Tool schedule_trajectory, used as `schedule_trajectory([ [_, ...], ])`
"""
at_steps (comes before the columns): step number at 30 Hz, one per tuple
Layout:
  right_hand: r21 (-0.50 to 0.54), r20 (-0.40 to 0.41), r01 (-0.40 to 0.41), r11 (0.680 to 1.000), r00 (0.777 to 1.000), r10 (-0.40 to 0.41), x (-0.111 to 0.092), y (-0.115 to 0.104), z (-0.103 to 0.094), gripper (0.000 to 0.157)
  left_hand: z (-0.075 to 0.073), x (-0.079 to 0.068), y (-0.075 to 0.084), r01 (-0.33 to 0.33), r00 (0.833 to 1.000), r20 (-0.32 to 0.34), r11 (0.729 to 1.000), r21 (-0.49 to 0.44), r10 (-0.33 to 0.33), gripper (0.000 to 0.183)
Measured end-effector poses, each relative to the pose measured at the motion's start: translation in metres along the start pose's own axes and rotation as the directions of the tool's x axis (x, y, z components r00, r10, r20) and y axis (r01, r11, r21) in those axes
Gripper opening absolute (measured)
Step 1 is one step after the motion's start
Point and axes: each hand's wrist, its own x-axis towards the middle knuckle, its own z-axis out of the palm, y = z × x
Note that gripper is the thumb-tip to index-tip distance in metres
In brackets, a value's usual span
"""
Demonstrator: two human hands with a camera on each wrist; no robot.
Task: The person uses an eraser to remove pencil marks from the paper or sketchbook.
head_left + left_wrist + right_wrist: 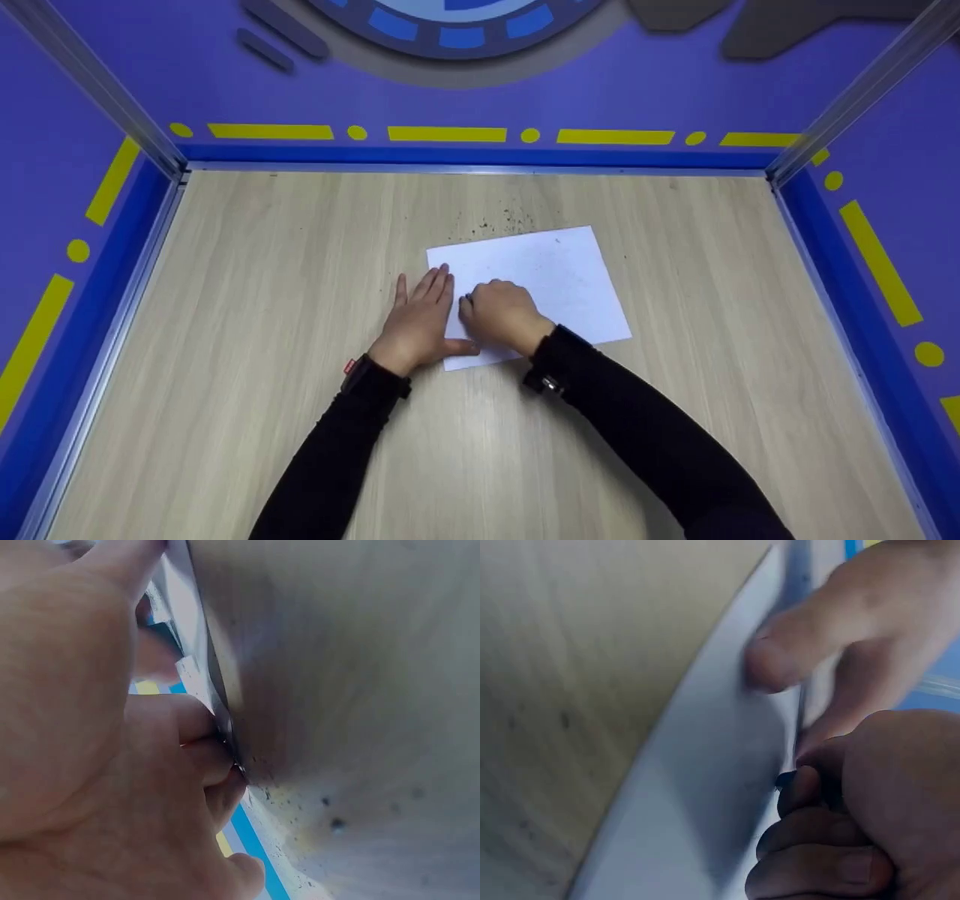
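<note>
A white sheet of paper (570, 292) lies slightly turned on the wooden table. My left hand (420, 321) rests flat with fingers spread over its left edge, the thumb reaching across the lower left corner. Just right of it, my right hand (504, 315) is curled into a fist low over the sheet. Between its thumb and fingers it pinches a small dark object (785, 780); only a tip shows and I cannot tell its kind. In the left wrist view, the palm and fingers (214, 761) lie along the paper's edge.
Dark crumbs (514, 220) are scattered on the table (300, 300) beyond the paper, and a few specks lie on the sheet. Blue-purple panels (450, 105) with yellow marks wall in the back and both sides, and a metal rail (480, 169) runs along the rear edge.
</note>
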Motion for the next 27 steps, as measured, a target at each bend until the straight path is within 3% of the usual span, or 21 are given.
schedule_trajectory([
  [5, 0.034, 0.001, -0.057, 0.998, 0.998, 0.057, 0.002, 0.029, -0.013, 0.054, -0.005, 0.002, 0.001, 0.001, 1.0, 0.001, 1.0, 0.0, -0.001, 0.131],
  [12, 0.11, -0.026, -0.154, 0.982, 0.987, 0.157, -0.012, 0.108, -0.046, 0.058, -0.008, 0.003, -0.001, 0.02, 1.0, 0.011, 1.0, 0.001, -0.02, 0.13],
  [18, 0.095, -0.044, -0.219, 0.971, 0.974, 0.224, -0.028, 0.161, -0.051, 0.054, 0.0, 0.003, -0.001, 0.021, 1.0, 0.024, 1.0, -0.009, -0.021, 0.13],
  [22, 0.117, -0.079, -0.247, 0.962, 0.963, 0.257, -0.037, 0.172, -0.048, 0.05, 0.002, 0.003, 0.0, 0.019, 0.999, 0.034, 1.0, -0.015, -0.018, 0.131],
  [27, 0.158, -0.084, -0.193, 0.968, 0.974, 0.208, -0.037, 0.148, -0.045, 0.056, 0.001, 0.003, 0.0, 0.033, 0.999, 0.033, 0.999, -0.005, -0.032, 0.132],
])
